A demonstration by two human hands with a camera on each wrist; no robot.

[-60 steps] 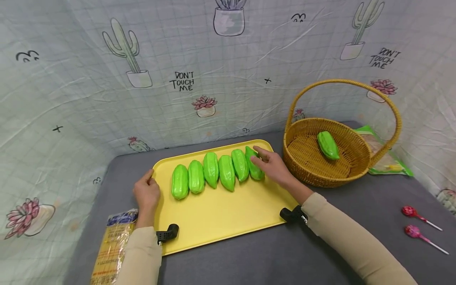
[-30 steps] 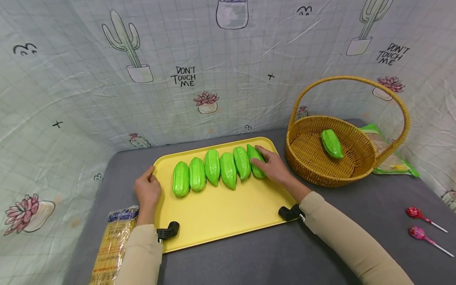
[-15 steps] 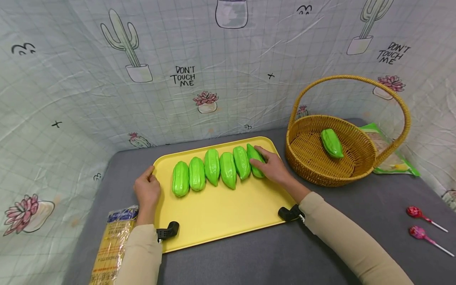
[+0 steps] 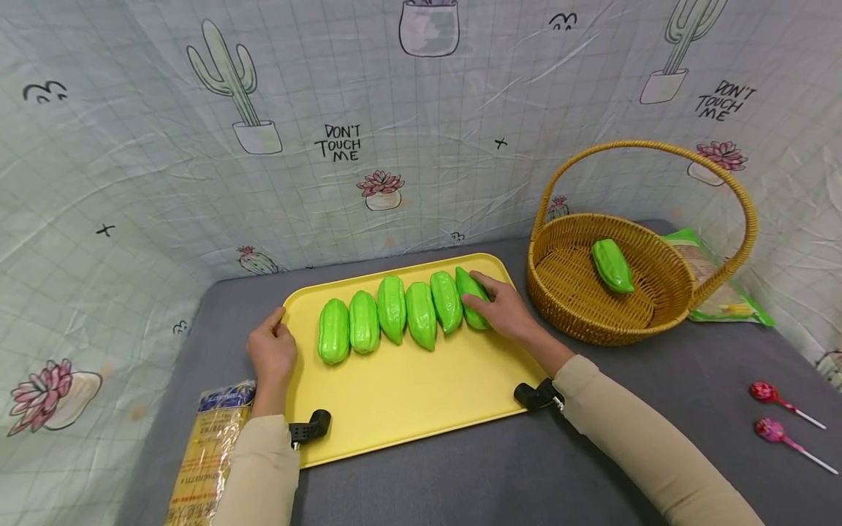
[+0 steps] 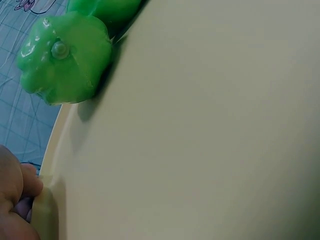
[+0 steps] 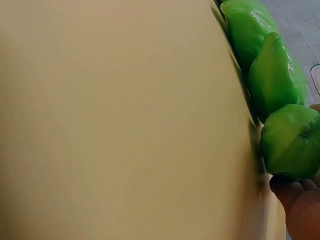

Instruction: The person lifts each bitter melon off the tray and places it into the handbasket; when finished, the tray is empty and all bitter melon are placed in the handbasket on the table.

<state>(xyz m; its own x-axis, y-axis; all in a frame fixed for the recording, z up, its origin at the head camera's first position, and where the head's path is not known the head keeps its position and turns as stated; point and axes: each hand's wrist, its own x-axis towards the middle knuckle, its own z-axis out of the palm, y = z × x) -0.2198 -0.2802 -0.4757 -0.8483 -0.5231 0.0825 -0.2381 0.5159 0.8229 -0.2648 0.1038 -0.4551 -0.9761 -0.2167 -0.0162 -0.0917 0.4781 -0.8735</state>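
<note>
Several glossy green ribbed fruits (image 4: 421, 314), artificial-looking, lie in a row along the far half of the yellow tray (image 4: 408, 394). My right hand (image 4: 505, 310) grips the rightmost green fruit (image 4: 472, 286), thumb on its near side and fingers beyond it. In the right wrist view that fruit (image 6: 286, 145) shows its nubbed end just above the thumb. At the tray's left edge, my left hand (image 4: 272, 352) pinches the rim. The left wrist view shows its fingertips on the rim, with the leftmost fruit (image 5: 65, 70) farther along.
A wicker basket (image 4: 579, 310) with a tall handle stands right of the tray, one green fruit (image 4: 612, 267) inside. Behind it lies a green-edged bag (image 4: 700, 267). Two lollipops (image 4: 764, 392) lie at the right. A spaghetti packet (image 4: 207, 453) lies beside my left forearm.
The head view has shifted slightly. Both hands keep their places, left at the tray rim and right at the rightmost fruit; the fruits lie as before.
</note>
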